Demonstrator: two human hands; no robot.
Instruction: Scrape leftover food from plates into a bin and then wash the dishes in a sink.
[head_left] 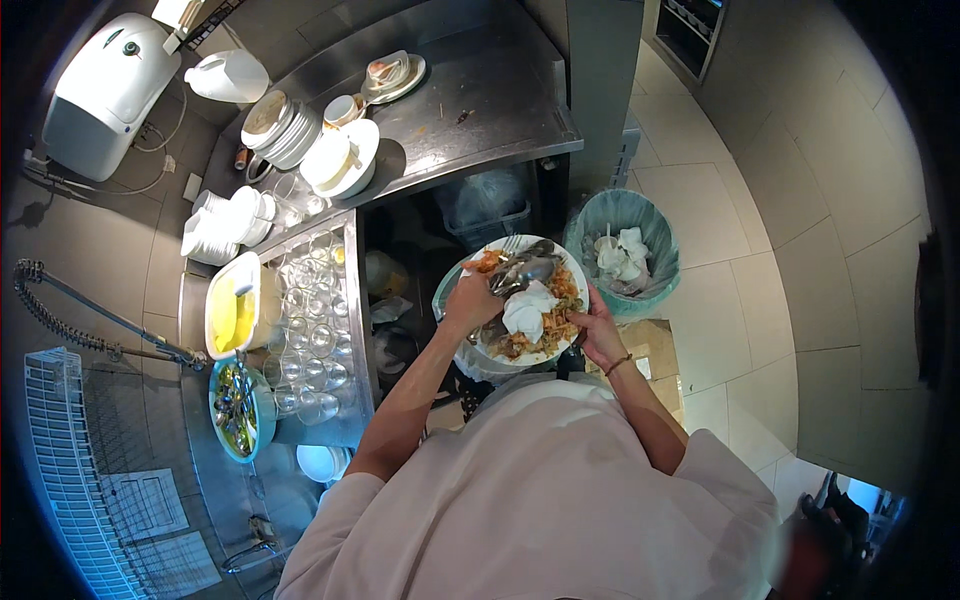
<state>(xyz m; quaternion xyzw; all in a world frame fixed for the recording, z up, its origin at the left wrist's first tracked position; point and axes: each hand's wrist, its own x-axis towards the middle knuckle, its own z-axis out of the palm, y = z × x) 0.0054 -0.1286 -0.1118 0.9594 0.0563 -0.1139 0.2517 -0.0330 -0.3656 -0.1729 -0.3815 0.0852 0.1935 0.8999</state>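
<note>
Grey stainless-steel table (pixel 480 90) runs beyond & L of the round white plate (pixel 573 268), w/ stacked white dishes, prob. piled like w/ like to save space. Round bin w/ translucent green liner (pixel 668 255) stands just R of plate, white crumpled waste inside; liner's folded over the rim, prob. so it won't slip in. Clear drinking glasses (pixel 322 340) are grouped L of plate, prob. close-set to save room. Round light-blue tub (pixel 266 410) of metal cutlery sits further L & nearer the wearer than plate, prob. to keep small pcs together.

Plate itself is in front of the wearer's torso, off the table, btwn both hands. R hand (pixel 600 332) is clamped on its R rim, thumb on top, prob. to steady the load. L hand (pixel 472 302) is over the L side, fingers by the silvery metal spoons & fork (pixel 528 270); can't tell if they're closed on cutlery or rim. White crumpled napkin (pixel 529 311) lies mid-plate, orange-brown food scraps (pixel 568 290) around it.
</note>
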